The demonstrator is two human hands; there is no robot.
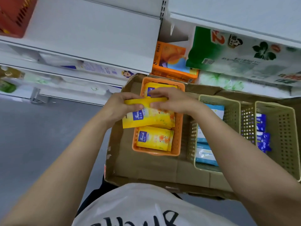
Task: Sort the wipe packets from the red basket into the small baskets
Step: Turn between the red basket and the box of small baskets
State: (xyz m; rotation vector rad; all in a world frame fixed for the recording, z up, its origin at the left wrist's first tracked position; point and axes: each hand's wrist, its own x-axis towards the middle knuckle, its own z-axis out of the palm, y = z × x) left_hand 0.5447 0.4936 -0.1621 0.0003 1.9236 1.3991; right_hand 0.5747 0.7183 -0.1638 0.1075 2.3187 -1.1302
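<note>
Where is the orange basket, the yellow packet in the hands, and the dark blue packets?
orange basket (177, 131), head view, on its right side wall.
yellow wipe packet (146, 119), head view, on its printed front below the hands.
dark blue wipe packets (263, 141), head view, on the nearer packet in the rightmost beige basket.

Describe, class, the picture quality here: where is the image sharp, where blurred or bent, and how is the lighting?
Head view: sharpest at centre, where the yellow packet in both hands shows readable print; the shelves and the red basket at top left are soft and smeared; wide-angle distortion splays the forearms and tilts shelf edges; lighting is flat and even, without hard shadows or strong glare.
</note>
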